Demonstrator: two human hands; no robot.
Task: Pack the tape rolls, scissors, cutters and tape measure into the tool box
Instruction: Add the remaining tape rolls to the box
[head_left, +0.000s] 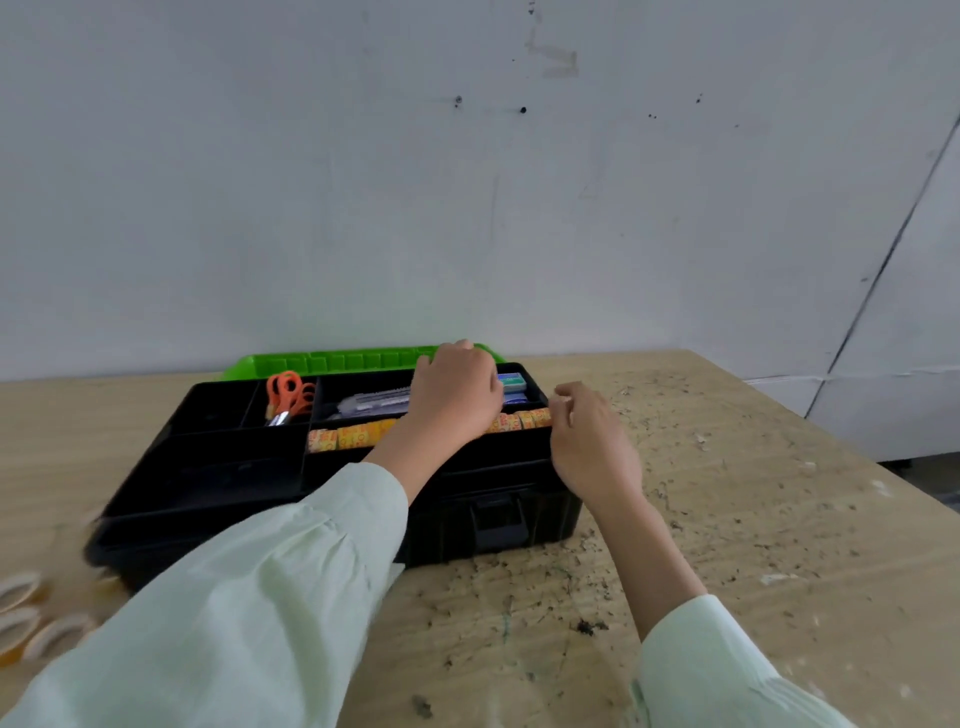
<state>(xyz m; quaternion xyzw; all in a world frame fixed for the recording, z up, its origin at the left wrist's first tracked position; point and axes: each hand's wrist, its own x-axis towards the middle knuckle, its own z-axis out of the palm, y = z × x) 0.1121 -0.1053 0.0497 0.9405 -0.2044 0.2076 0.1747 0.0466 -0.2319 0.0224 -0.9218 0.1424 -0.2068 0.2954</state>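
Note:
A black tool box (218, 483) lies open on the wooden table, its green lid (322, 361) folded back. Orange-handled scissors (288, 395) stand in a back compartment. A clear cutter (371, 402) lies in the neighbouring one. A row of small orange-yellow tape rolls (353, 435) fills the long middle slot. My left hand (457, 389) rests palm-down over the tray's right part, hiding what lies beneath. My right hand (587, 436) pinches the row's right end roll (541, 417) at the box's right rim. Blue and green small boxes (514, 388) sit at the back right.
Three larger clear tape rolls (31, 613) lie on the table at the bottom left, blurred. The box's front latch (498, 514) faces me. A white wall stands right behind the box. The stained table stretches to the right.

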